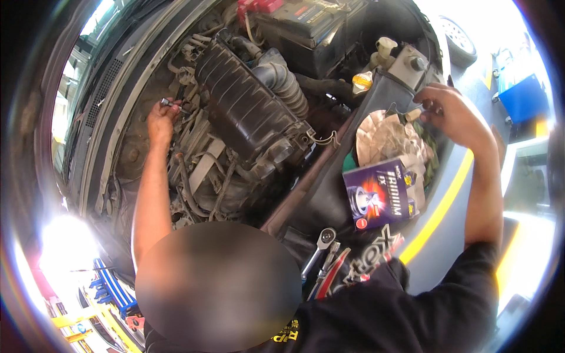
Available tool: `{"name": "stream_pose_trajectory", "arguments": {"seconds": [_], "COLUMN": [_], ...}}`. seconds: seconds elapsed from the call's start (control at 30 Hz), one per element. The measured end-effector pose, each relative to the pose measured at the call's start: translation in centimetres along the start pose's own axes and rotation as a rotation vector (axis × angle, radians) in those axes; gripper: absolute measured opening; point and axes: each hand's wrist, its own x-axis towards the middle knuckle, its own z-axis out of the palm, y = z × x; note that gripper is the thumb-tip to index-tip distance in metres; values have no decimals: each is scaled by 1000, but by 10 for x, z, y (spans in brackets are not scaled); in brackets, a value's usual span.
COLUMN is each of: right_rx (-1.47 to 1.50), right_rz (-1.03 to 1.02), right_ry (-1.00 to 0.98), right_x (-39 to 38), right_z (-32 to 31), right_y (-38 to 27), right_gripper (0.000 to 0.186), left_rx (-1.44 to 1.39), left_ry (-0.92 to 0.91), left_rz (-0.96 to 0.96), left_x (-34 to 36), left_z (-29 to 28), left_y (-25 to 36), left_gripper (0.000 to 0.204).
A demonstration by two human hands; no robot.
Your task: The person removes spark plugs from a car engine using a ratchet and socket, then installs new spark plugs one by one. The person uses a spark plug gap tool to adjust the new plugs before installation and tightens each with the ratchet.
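Note:
Over the engine (200, 159), my left hand (160, 123) is closed on a slim metal piece (168, 103) with a shiny end; its exact kind is too small to tell. Out to the right, my right hand (453, 115) pinches a short tan cylinder (414, 115) above crumpled brown paper (376, 138). Just below that paper, a purple spark plug box (379, 197) lies tilted on the front edge of the engine bay. A ratchet (321, 250) rests nearer to me, beside other hand tools (332, 267).
A black ribbed engine cover (247, 97) and its corrugated air hose (285, 85) fill the middle. The battery (303, 23) stands at the far side. A yellow cap (362, 81) and a reservoir (409, 65) sit by my right hand. Beyond are a wheel (456, 38) and a blue cabinet (521, 97).

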Motion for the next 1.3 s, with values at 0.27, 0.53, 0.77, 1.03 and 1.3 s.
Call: {"name": "stream_pose_trajectory", "arguments": {"seconds": [0.27, 0.53, 0.77, 1.03, 1.3], "right_rx": [-36, 166, 179, 226, 149], "right_rz": [-8, 0, -12, 107, 129], "right_ry": [62, -129, -144, -57, -164], "right_x": [-2, -61, -89, -96, -83], "right_z": [26, -10, 9, 15, 15], "right_y": [2, -21, -52, -52, -63], "right_gripper": [28, 29, 30, 27, 29], "left_rx": [221, 464, 733, 614, 587], "left_ry": [115, 348, 594, 293, 170], "left_rz": [83, 72, -241, -3, 67], "left_x": [-16, -9, -4, -5, -25], "left_z": [24, 35, 61, 31, 26], "left_y": [5, -9, -1, -3, 9], "left_gripper": [27, 30, 45, 39, 27]}}
